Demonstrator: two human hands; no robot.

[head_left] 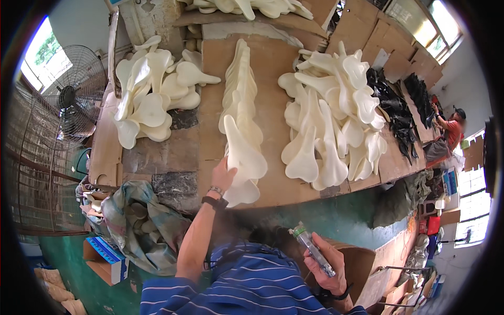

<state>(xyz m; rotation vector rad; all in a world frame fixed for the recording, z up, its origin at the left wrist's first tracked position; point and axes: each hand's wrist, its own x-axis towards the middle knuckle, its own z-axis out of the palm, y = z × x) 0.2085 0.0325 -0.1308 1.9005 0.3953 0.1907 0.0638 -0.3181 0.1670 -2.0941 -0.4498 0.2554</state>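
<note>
The left hand (pixel 223 176) is stretched out to the surface (pixel 273 94). Its fingers are closed on the near edge of a cream foam piece (pixel 242 152), shaped like a bike seat. That piece sits at the front of a long row of the same cream pieces (pixel 240 84), set in the middle of the surface, on brown cardboard.

The right hand (pixel 328 265) is held low, close to the body, well apart from the surface. Its fingers are wrapped round a thin grey tool w/ a green cap (pixel 311 247), tilted up & to the left.

More cream pieces are piled to the left (pixel 152 92) & to the right (pixel 331 115). Black pieces (pixel 391 113) are seen further right. A big fan (pixel 76 97) is seen far left. A person (pixel 451 131) is seen at the far right end
</note>
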